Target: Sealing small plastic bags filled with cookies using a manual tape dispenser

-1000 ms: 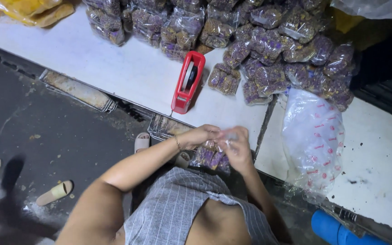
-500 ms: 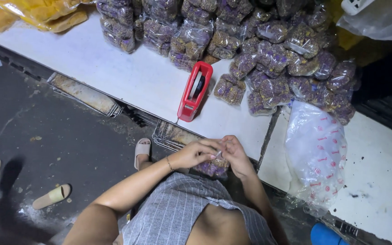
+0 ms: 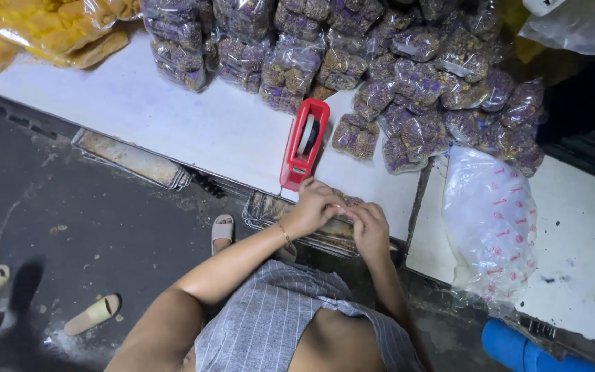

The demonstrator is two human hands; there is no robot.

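Snack bag [image 3: 344, 201] is sitting at the bench's [image 3: 194, 131] near edge, just below the red tape dispenser [image 3: 304, 145]. Left hand [image 3: 315, 207] and right hand [image 3: 370, 227] are both pinching its neck; gripping tightly should keep it gathered.

The left hand [image 3: 317, 207] and right hand [image 3: 368, 227] cover most of a small packet [image 3: 348, 202] at the white table's [image 3: 194, 131] near edge, hiding its contents. Yellow bags [image 3: 49, 31] at the table's far left corner are cut off by the picture's edge.

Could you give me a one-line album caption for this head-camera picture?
Both hands, left hand and right hand, pinch a small snack bag beside a red tape dispenser at the white table.
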